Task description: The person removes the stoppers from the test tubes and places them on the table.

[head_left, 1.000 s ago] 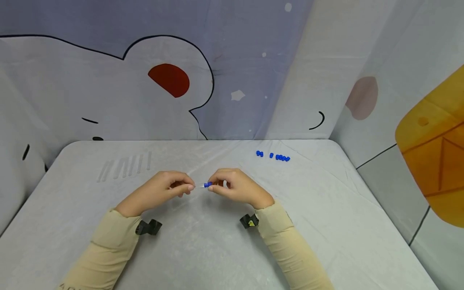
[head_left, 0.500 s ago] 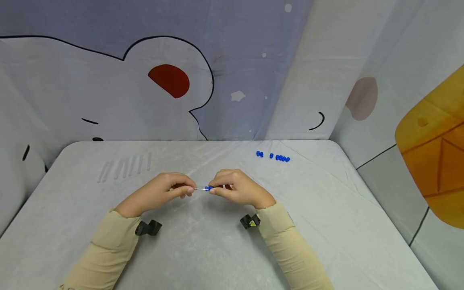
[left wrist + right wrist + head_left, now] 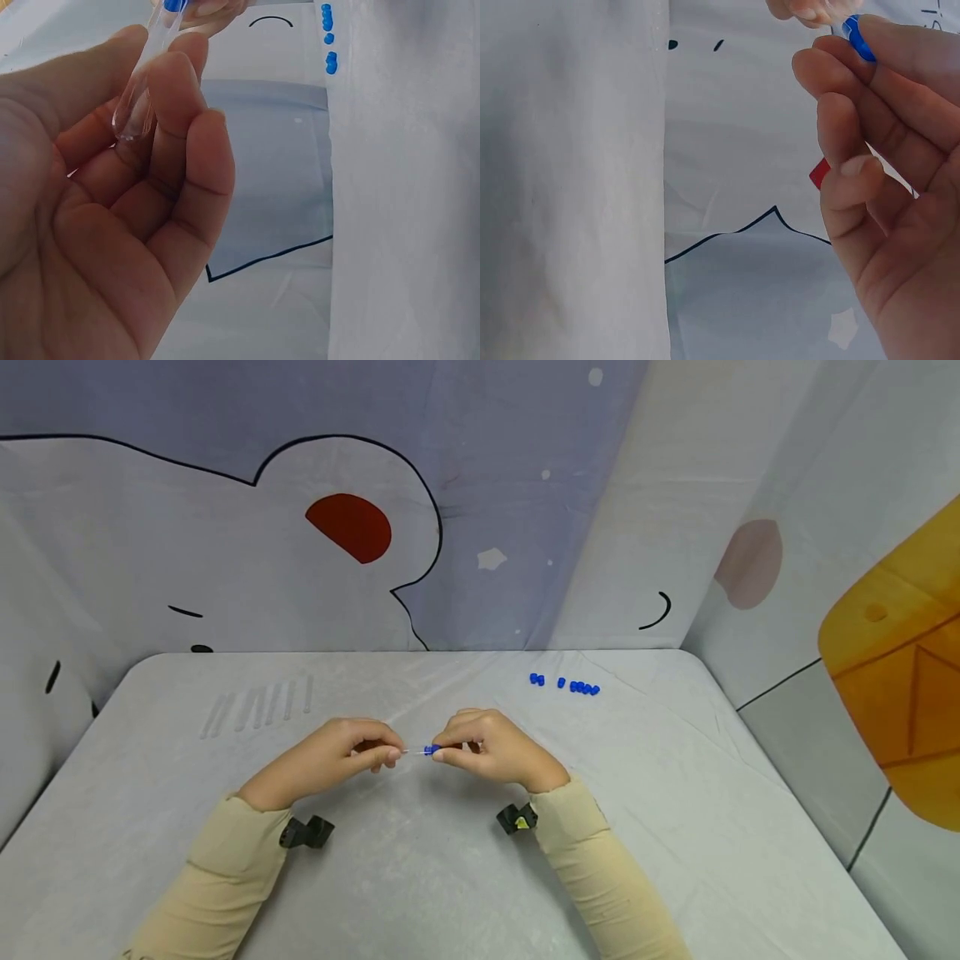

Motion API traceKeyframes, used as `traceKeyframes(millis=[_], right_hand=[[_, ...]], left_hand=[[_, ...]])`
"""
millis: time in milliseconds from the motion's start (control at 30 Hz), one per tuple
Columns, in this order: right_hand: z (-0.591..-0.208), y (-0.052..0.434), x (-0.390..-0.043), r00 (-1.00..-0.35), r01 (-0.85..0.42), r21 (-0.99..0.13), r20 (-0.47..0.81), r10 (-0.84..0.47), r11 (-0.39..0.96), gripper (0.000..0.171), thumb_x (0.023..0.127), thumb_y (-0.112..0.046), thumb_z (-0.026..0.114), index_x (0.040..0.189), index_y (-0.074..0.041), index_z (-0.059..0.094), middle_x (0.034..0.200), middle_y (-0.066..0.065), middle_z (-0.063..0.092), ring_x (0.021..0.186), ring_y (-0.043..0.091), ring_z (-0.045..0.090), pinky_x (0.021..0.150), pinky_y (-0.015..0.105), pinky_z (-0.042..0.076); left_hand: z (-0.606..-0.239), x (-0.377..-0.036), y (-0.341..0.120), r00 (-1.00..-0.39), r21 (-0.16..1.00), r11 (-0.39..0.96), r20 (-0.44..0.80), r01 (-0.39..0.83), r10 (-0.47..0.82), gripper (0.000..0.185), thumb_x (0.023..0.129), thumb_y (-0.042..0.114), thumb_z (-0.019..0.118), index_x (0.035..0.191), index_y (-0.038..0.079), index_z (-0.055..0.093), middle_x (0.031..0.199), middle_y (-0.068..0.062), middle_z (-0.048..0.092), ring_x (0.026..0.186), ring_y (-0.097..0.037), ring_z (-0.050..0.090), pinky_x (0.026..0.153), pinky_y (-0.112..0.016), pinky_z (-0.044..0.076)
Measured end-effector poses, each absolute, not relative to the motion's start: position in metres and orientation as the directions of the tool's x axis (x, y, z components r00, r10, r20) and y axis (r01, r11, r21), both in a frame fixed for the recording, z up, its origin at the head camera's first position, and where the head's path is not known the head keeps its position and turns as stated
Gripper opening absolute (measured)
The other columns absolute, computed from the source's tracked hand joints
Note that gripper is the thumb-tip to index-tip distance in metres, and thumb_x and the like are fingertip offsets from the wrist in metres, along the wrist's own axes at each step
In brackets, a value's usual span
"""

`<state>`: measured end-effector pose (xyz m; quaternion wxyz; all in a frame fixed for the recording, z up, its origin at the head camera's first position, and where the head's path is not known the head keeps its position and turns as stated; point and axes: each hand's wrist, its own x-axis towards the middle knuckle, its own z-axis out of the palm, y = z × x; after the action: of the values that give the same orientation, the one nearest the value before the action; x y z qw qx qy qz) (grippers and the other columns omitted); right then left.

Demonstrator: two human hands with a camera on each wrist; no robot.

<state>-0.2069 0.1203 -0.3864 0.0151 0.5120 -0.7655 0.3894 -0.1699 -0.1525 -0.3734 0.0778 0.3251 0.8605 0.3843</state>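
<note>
In the head view my left hand (image 3: 337, 756) and right hand (image 3: 487, 747) face each other over the middle of the table. The left thumb and fingers pinch a clear test tube (image 3: 133, 120), whose rounded end shows within that hand in the left wrist view. A blue cap (image 3: 859, 41) is at the tube's other end, pinched between my right thumb and fingertips. Cap and tube lie in one line, roughly level; how deep the cap sits is hidden by the fingers.
Several clear test tubes (image 3: 258, 706) lie side by side at the table's back left. Several blue caps (image 3: 583, 687) stand in a loose row at the back right. The white-covered table (image 3: 420, 868) meets a printed cloth wall (image 3: 495, 610) behind.
Since a second ago the blue cap has shifted slightly down and right, and the tube and cap have levelled out. A little more tube shows between the hands. The last half second shows almost no movement.
</note>
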Motion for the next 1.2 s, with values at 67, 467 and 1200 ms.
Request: traceKeyframes(millis=[67, 467, 1200], right_hand=[[-0.3867, 0.1197, -0.2066, -0.472, -0.808, -0.563, 0.439, -0.764, 0.176, 0.007, 0.092, -0.008, 0.075, 0.095, -0.006, 0.080, 0.084, -0.003, 0.070, 0.068, 0.002, 0.048, 0.057, 0.020, 0.043], [-0.3868, 0.1168, -0.2040, -0.449, -0.867, -0.452, 0.533, -0.717, 0.207, 0.004, 0.089, -0.008, 0.076, 0.089, -0.007, 0.081, 0.077, -0.003, 0.068, 0.067, 0.007, 0.051, 0.059, 0.019, 0.040], [-0.3883, 0.1166, -0.2049, -0.445, -0.872, -0.440, 0.532, -0.720, 0.215, 0.007, 0.093, -0.008, 0.073, 0.093, -0.006, 0.079, 0.082, -0.001, 0.069, 0.066, 0.016, 0.054, 0.059, 0.019, 0.042]], left_hand=[[-0.3735, -0.1696, -0.1527, -0.779, 0.718, 0.492, 0.111, 0.493, 0.618, 0.015, 0.102, 0.021, 0.063, 0.109, 0.012, 0.074, 0.093, 0.003, 0.071, 0.078, -0.008, 0.062, 0.071, -0.030, 0.054], [-0.3755, -0.1690, -0.1511, -0.788, 0.727, 0.492, 0.109, 0.479, 0.605, 0.013, 0.102, 0.024, 0.064, 0.102, 0.014, 0.073, 0.088, 0.002, 0.070, 0.076, -0.009, 0.062, 0.068, -0.030, 0.053], [-0.3750, -0.1692, -0.1483, -0.800, 0.683, 0.525, 0.147, 0.507, 0.581, 0.012, 0.103, 0.019, 0.063, 0.102, 0.014, 0.073, 0.087, 0.003, 0.068, 0.075, -0.007, 0.061, 0.067, -0.029, 0.052]])
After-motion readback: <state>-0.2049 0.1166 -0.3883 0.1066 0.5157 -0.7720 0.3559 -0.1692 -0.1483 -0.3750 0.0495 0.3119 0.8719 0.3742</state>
